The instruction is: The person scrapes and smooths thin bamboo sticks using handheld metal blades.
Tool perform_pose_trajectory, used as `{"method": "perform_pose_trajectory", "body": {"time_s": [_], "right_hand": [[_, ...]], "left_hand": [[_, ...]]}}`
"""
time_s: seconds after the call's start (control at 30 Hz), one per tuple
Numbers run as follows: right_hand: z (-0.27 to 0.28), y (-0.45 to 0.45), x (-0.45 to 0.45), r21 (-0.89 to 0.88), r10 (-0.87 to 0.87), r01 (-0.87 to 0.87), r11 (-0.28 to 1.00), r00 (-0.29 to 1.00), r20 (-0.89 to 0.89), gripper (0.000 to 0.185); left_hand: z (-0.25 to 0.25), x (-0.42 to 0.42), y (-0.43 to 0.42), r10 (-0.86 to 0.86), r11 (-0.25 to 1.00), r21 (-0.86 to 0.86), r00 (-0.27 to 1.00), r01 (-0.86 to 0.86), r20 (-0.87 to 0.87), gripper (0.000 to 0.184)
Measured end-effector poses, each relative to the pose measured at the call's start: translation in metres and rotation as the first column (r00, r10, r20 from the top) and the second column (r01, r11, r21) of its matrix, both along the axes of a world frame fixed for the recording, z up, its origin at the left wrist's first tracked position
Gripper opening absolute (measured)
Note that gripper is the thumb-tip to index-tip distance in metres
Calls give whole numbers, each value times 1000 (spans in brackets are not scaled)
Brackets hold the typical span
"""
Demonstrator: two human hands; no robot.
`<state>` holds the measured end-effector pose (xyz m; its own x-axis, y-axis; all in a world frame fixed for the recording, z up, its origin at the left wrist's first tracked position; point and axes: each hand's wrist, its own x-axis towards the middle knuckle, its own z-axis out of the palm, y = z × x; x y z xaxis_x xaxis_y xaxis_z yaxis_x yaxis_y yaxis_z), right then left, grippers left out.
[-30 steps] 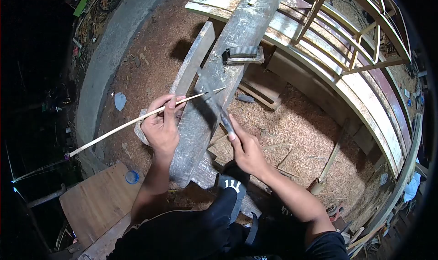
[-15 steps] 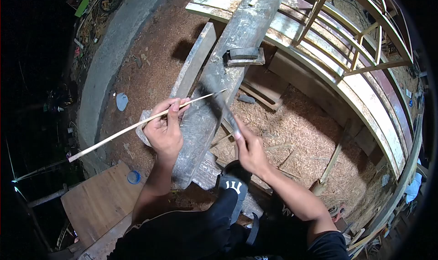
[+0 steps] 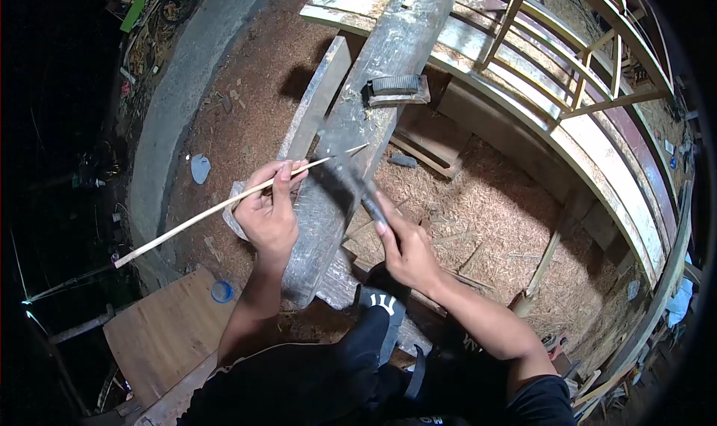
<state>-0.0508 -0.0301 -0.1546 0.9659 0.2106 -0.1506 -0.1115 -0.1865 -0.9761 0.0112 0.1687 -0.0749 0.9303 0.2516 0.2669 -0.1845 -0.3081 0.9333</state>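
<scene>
My left hand (image 3: pixel 270 208) is closed around a thin pale wooden stick (image 3: pixel 190 223), pinched near its middle. The stick slants up to the right, and its narrow tip reaches over a worn wooden plank (image 3: pixel 321 232). In my right hand (image 3: pixel 407 250) is the handle of a knife (image 3: pixel 351 178). Motion smears its broad dark blade, which crosses the stick close to the tip; whether they touch I cannot tell. Farther up the plank rests a dark ribbed block on a wooden base (image 3: pixel 396 90).
Curved white-painted boards (image 3: pixel 597 161) and a wooden slat frame (image 3: pixel 579 75) stand at the upper right. Wood shavings (image 3: pixel 478 202) cover the ground. A plywood sheet (image 3: pixel 160 325) with a blue round lid (image 3: pixel 222 291) lies lower left, near a concrete curb (image 3: pixel 175 105).
My right hand and the knife have shifted slightly left, the blade moving a little down along the stick. My left hand and the stick have hardly moved.
</scene>
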Motion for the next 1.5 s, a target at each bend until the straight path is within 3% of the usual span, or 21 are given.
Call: {"method": "perform_pose_trajectory", "body": {"time_s": [0.07,0.2,0.27,0.3,0.43,0.5,0.53,0.6,0.63,0.77,0.9,0.93,0.97,1.07,1.13,1.17,1.2,1.23,1.27,1.37,1.5], "right_hand": [[-1,1,-5,18,19,-21,1000,993,115,49],[-7,1,3,-48,-83,78,996,990,-112,50],[-5,1,-4,-32,24,-20,999,989,143,49],[-3,-1,-1,-36,28,-23,999,989,149,49],[0,-1,2,-60,-69,60,996,985,-159,49],[-4,0,-2,-28,-30,38,999,966,256,49],[-3,-3,1,-30,-27,36,999,966,259,49],[0,-9,10,-126,-18,-11,992,973,-232,50],[-1,-5,7,-22,-82,80,997,990,-115,50],[1,2,0,59,-9,1,998,990,140,49],[10,-5,15,-71,-38,18,997,954,-296,49],[5,-3,11,-71,-41,21,997,955,-293,49],[-4,1,1,-4,-29,29,1000,999,-43,49],[-13,1,-2,17,-9,5,1000,962,273,48],[5,-8,18,-103,-8,-27,994,945,-327,50],[23,-13,24,-101,55,-107,989,907,-418,49],[15,-9,19,-100,55,-106,989,908,-415,49],[2,-3,6,-48,51,-56,997,994,-100,49],[-7,0,-4,15,21,-25,1000,974,226,49],[-6,-5,7,-45,18,-21,999,998,-62,51],[4,-1,-5,20,30,-31,999,998,51,50]], "left_hand": [[-1,0,2,12,1000,-7,1000,-12,-13,17],[1,-2,0,-2,1000,-10,1000,2,-18,17],[-1,-4,2,5,1000,-16,1000,-6,-30,17],[-2,-3,2,21,999,-25,1000,-21,-23,18],[0,-4,1,-3,1000,5,1000,3,-14,19],[0,-4,4,-7,1000,2,1000,7,-30,19],[0,-3,4,-3,1000,0,999,3,-38,19],[4,-5,3,-31,1000,-6,998,31,-47,20],[6,-4,2,-58,998,-12,997,57,-58,20],[9,-5,-1,-111,994,-27,992,109,-64,21],[8,-7,8,-164,986,1,982,165,-91,22],[7,-7,10,-188,982,7,978,190,-87,22],[6,-8,11,-194,980,13,976,196,-95,22],[6,-8,16,-209,978,-16,970,208,-127,22],[9,-9,13,-210,978,-21,970,209,-125,21],[10,-8,12,-216,976,-26,968,214,-128,21],[11,-7,11,-217,976,-24,968,215,-126,21],[12,-7,11,-224,974,7,966,227,-126,20],[12,-8,11,-232,971,36,964,238,-126,20],[10,-6,12,-242,969,25,965,245,-99,19],[14,-6,11,-248,962,82,961,259,-124,18]]}}
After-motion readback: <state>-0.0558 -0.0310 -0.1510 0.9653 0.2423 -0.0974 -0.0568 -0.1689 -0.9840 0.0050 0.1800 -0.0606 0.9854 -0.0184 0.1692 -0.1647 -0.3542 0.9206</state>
